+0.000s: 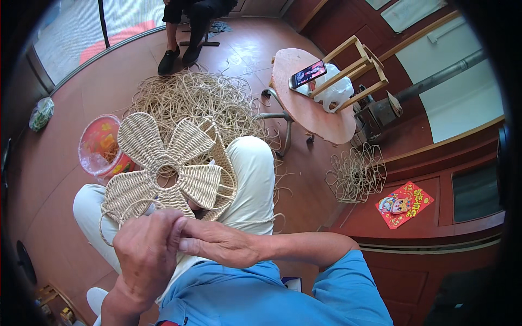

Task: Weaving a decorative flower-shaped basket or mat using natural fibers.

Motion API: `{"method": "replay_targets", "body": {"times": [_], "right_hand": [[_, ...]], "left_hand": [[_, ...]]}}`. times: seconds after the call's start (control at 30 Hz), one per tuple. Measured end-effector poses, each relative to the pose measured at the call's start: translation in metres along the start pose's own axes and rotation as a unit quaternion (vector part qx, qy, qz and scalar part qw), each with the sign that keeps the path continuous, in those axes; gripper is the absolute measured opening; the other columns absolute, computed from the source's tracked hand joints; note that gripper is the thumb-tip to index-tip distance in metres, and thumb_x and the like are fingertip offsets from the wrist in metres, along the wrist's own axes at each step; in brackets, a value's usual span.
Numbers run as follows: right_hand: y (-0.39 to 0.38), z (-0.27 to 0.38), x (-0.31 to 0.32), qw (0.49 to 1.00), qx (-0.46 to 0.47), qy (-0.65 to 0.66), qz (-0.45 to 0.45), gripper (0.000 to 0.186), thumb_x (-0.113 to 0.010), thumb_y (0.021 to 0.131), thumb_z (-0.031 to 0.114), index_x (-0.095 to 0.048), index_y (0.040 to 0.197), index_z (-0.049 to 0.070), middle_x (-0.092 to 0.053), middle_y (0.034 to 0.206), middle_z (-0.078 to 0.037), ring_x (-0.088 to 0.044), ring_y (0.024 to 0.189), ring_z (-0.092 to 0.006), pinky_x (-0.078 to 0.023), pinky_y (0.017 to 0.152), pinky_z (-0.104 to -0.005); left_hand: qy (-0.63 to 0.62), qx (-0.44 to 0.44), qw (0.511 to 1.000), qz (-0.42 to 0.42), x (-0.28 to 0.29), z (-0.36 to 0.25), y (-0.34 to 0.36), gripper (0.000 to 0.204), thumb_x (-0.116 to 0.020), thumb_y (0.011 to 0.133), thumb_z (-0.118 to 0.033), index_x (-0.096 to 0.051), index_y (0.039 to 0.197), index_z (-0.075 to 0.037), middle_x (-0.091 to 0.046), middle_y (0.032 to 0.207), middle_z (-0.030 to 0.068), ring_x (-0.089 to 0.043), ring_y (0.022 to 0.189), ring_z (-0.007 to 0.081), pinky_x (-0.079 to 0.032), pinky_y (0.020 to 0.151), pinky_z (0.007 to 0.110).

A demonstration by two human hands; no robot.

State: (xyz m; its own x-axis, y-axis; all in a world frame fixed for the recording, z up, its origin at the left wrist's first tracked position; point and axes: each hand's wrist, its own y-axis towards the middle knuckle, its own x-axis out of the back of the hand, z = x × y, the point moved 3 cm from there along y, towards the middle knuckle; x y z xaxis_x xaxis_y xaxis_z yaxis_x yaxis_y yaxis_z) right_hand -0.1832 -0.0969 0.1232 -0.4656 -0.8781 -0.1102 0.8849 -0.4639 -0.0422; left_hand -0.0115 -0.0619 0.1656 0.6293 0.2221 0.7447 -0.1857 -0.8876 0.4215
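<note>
Left hand point(142, 250) curled closed, any hold hidden, right hand point(215, 243) touching it, open or closed impossible to tell, woven flower point(148, 164) on lap point(253, 174) just beyond, cord heap point(185, 98) on floor point(46, 179) past it, pink bucket point(88, 152) at left

One head-worn fisheye looks down, close above the person's hands point(145, 247)

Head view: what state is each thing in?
Woven flower, petals spread, center open
Left hand, curled, grip hidden
Right hand, against the left, grip hidden
Cord pile, loose, tangled
Phone, screen lit
Bucket, open, plastic-lined
White bag, crumpled
</note>
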Motion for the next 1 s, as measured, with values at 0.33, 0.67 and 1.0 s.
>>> {"method": "replay_targets", "body": {"times": [0.33, 0.67, 1.0], "right_hand": [[-0.039, 0.01, 0.046, 0.981, -0.084, -0.11, -0.137, 0.039, -0.054, 0.117, 0.033, -0.069, 0.103, 0.0, -0.066, 0.093, -0.007, -0.062, 0.092, -0.0163, -0.052, 0.088, -0.0332], [-0.085, 0.008, 0.103, 0.877, -0.219, -0.314, -0.29, 0.026, -0.065, 0.11, 0.023, -0.075, 0.099, 0.001, -0.07, 0.09, -0.007, -0.064, 0.082, -0.0155, -0.051, 0.077, -0.0325], [-0.013, -0.007, 0.011, 0.94, -0.029, -0.316, -0.127, 0.032, -0.062, 0.109, 0.014, -0.062, 0.14, 0.004, -0.072, 0.114, -0.016, -0.072, 0.105, -0.0349, -0.055, 0.09, -0.0449]], "left_hand": [[-0.017, 0.006, 1.0, 0.023, 0.012, 0.025, -0.016, 0.02, -0.081, 0.096, -0.025, -0.073, 0.106, -0.009, -0.07, 0.08, 0.007, -0.067, 0.069, 0.0285, -0.048, 0.064, 0.043], [-0.076, 0.104, 0.98, 0.154, 0.005, 0.067, -0.049, 0.024, -0.074, 0.103, -0.026, -0.066, 0.096, -0.004, -0.064, 0.085, 0.0137, -0.067, 0.079, 0.0365, -0.052, 0.071, 0.046], [-0.121, 0.074, 0.977, 0.157, -0.025, 0.042, -0.038, 0.024, -0.077, 0.101, -0.024, -0.067, 0.102, -0.003, -0.062, 0.087, 0.0141, -0.066, 0.08, 0.0358, -0.053, 0.07, 0.044]]}}
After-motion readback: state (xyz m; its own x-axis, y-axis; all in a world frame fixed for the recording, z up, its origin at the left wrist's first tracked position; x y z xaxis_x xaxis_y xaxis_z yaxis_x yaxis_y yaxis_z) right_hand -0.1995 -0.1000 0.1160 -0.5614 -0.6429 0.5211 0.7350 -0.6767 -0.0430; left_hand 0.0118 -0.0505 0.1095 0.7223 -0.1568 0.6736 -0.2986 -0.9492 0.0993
